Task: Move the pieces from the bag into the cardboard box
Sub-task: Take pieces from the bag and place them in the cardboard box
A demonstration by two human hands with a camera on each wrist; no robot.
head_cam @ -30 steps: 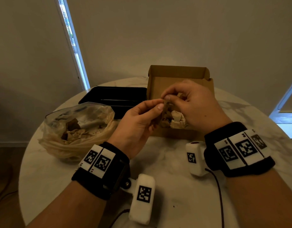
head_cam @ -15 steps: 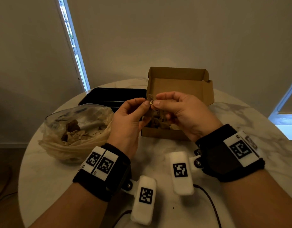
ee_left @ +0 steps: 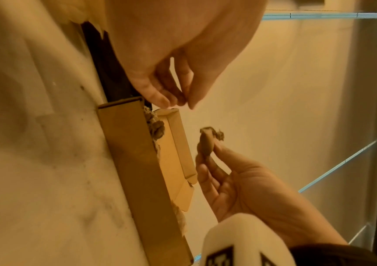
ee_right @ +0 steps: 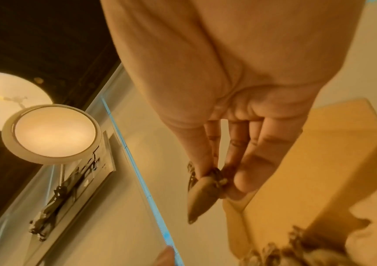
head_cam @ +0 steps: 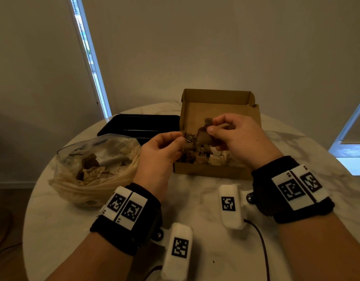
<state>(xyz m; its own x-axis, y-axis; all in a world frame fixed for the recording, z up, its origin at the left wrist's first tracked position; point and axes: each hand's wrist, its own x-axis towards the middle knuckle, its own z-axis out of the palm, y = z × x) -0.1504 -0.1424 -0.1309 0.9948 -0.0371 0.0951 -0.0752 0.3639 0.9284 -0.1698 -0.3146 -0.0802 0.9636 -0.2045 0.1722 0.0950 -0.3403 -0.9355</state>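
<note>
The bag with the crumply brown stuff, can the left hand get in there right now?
Probably yes. The bag lies open just beside the left hand, with nothing between them. But its fingers look pinched on a small bit above the cardboard box, so that likely goes down first.

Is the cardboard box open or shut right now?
Open. The cardboard box has its lid flap standing upright at the back, and brown pieces lie exposed inside it.
</note>
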